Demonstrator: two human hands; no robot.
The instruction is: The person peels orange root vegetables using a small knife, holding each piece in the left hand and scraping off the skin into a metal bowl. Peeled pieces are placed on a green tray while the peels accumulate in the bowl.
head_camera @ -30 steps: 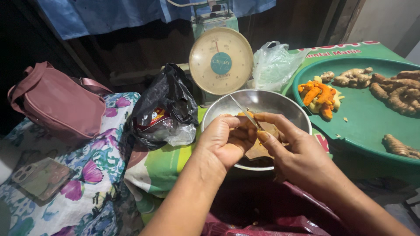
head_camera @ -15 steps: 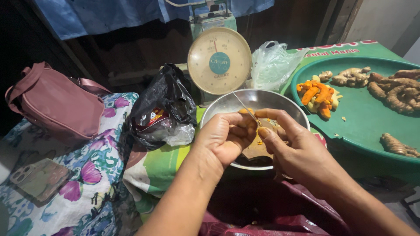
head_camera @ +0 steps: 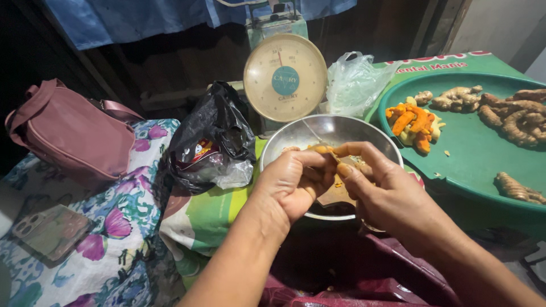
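Peeling a small orange root piece [head_camera: 322,149] over the steel bowl [head_camera: 296,136] — my left hand [head_camera: 293,185] curls shut around it, my right hand [head_camera: 387,193] pinches a thin blade. Next, I reckon, turn it and scrape gently — fingers close.

Dim, cluttered work corner, lit from the near side

A blue cloth [head_camera: 142,20] is hung along the dark back wall, well beyond the hands; a paler wall [head_camera: 500,28] is seen at far right. To the left of the hands a floral cloth [head_camera: 114,227] is spread, with a pink bag [head_camera: 74,133] set on it. The far background is left in deep shadow, while the nearer surfaces are lit more warmly.
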